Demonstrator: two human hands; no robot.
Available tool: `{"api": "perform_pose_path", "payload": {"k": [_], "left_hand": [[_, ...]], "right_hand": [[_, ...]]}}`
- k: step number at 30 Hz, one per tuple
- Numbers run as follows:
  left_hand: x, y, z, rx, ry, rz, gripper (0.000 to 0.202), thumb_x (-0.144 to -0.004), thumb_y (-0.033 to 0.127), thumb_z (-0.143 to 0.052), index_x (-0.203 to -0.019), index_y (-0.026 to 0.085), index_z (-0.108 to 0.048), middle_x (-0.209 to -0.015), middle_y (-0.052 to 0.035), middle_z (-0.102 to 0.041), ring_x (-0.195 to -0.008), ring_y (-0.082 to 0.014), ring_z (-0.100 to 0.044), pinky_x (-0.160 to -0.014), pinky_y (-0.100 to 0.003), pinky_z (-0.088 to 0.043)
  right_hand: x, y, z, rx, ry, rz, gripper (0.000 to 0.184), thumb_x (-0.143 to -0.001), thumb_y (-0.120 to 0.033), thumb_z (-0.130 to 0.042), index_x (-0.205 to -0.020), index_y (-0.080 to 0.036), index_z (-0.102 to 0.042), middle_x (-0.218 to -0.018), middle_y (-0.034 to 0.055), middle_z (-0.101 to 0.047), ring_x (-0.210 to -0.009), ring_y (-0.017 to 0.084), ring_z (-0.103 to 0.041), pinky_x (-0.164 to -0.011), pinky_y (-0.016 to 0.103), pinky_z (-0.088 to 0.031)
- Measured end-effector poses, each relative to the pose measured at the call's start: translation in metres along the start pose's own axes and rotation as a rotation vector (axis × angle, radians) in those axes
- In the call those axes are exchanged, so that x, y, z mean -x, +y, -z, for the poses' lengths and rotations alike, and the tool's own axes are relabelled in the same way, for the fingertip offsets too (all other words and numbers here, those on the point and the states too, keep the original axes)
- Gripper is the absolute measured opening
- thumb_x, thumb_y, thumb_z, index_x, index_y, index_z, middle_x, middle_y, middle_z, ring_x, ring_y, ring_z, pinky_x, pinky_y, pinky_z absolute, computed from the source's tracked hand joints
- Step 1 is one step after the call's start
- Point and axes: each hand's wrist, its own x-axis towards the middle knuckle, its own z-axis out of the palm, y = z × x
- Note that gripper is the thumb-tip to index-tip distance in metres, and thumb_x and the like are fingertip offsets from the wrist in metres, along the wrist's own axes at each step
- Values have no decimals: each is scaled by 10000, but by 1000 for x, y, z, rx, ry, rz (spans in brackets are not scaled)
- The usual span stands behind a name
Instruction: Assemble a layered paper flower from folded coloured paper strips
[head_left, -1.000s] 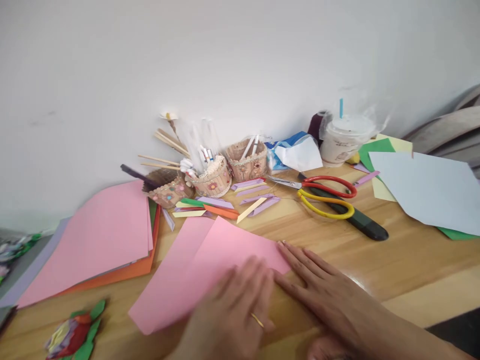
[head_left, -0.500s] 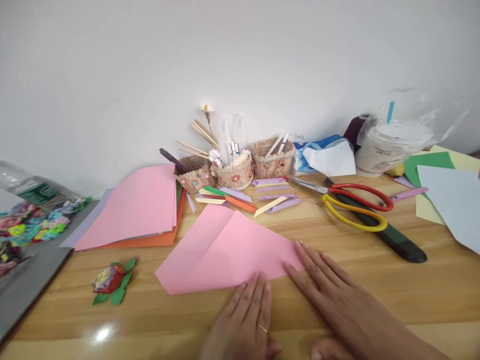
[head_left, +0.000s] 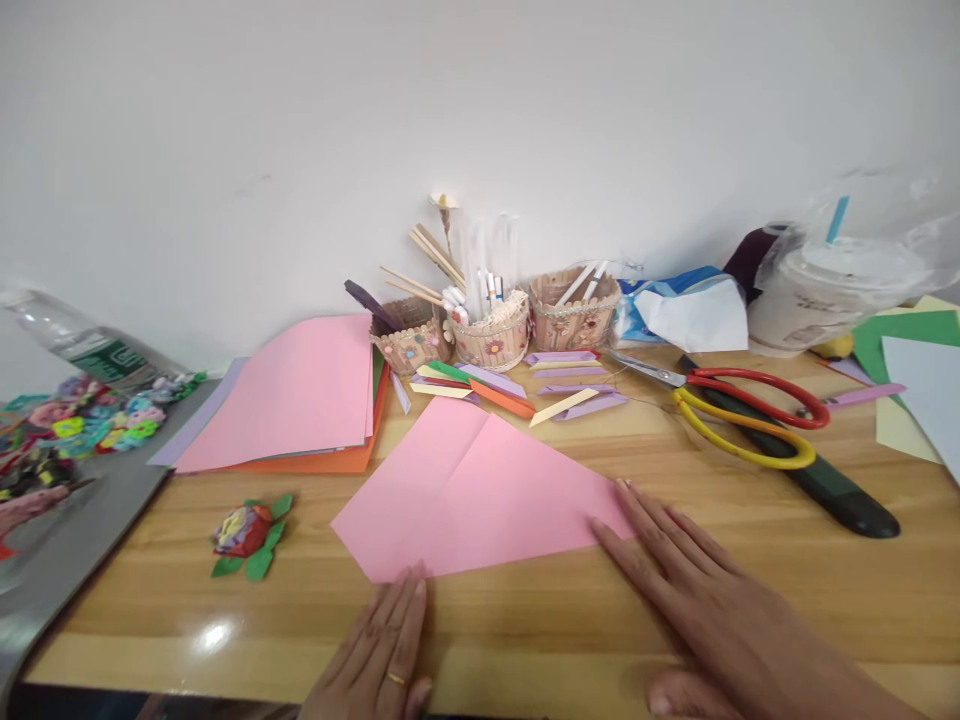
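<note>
A folded sheet of pink paper (head_left: 487,500) lies on the wooden table, its near edge creased and one flap overlapping the other part. My left hand (head_left: 382,640), with a ring on one finger, lies with fingers stretched out and their tips on the paper's near edge, close to its left corner. Fingers extended, my right hand (head_left: 697,580) presses its tips on the paper's right corner. Left of the paper sits a small paper rose (head_left: 244,532) with green leaves. Several folded paper strips (head_left: 480,388) lie just beyond the paper.
Scissors (head_left: 742,420) with red and yellow handles rest on a black-handled tool (head_left: 847,505) at right. Three decorated baskets (head_left: 491,340) line the wall. A stack of coloured paper (head_left: 300,400) lies at left; a plastic cup (head_left: 832,290) stands at back right.
My left hand has slid leftward along the paper's near edge, from its middle towards the left corner. My right hand stays on the right corner. The view has shifted slightly left.
</note>
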Motion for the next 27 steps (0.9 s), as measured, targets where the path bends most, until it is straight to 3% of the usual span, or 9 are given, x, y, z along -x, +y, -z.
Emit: {"api": "perform_pose_path", "payload": {"k": [6,12,16,18,21,24,27], "left_hand": [[15,-5,4,6,-20,86,540,-892,240,-371,-1376,26,-262,-1235,-88,-584,-1156,-131,-517,-1117,-243,-168],[15,-5,1,29,21,96,464,-857,218,-450,-1297,74,-424,-1244,-72,-578,-1222,-134,-454,-1128,-258,-151],[14,-6,-1,10,31,60,405,-840,213,-466,-1220,80,-510,-1260,-70,-565,-1259,-155,-408,-1138,-284,-119],[15,-6,-2,4,30,49,404,-834,214,-470,-1211,75,-517,-1269,-78,-557,-1266,-170,-397,-1138,-297,-120],[15,-5,-4,1,30,52,400,-831,203,-468,-1205,72,-520,-1268,-84,-556,-1263,-178,-401,-1134,-300,-130],[14,-3,-4,2,47,62,375,-843,200,-445,-1184,71,-534,-1245,-86,-575,-1269,-175,-391,-1132,-299,-132],[11,-3,-1,13,102,69,348,-854,202,-428,-1144,57,-556,-1206,-101,-601,-1289,-181,-364,-1131,-306,-138]], "right_hand": [[-2,-1,4,2,-19,9,1075,-649,-714,-505,-1427,-51,-173,-1386,266,-348,-1223,383,-413,-831,466,-510],[0,-2,2,-17,-9,-42,1038,-725,-643,-493,-1434,-31,-44,-1382,241,-372,-1203,353,-449,-882,472,-458],[-24,-19,9,-53,29,-1,1080,-712,-706,-439,-1427,-25,-3,-1342,251,-421,-1201,373,-439,-887,538,-409],[-46,-35,15,-195,11,130,1054,-716,-725,-393,-1428,-25,-55,-1350,228,-422,-1240,323,-408,-945,479,-389],[-76,-58,18,-396,-122,362,743,-843,-540,-426,-1389,-57,-283,-1387,138,-409,-1289,229,-356,-1037,349,-336],[-88,-72,10,-420,-118,359,828,-824,-581,-417,-1351,48,-302,-1378,223,-383,-1285,270,-353,-1056,352,-323],[-82,-73,5,-421,-112,316,865,-799,-611,-424,-1331,65,-328,-1354,255,-398,-1258,296,-391,-1030,372,-371]]}}
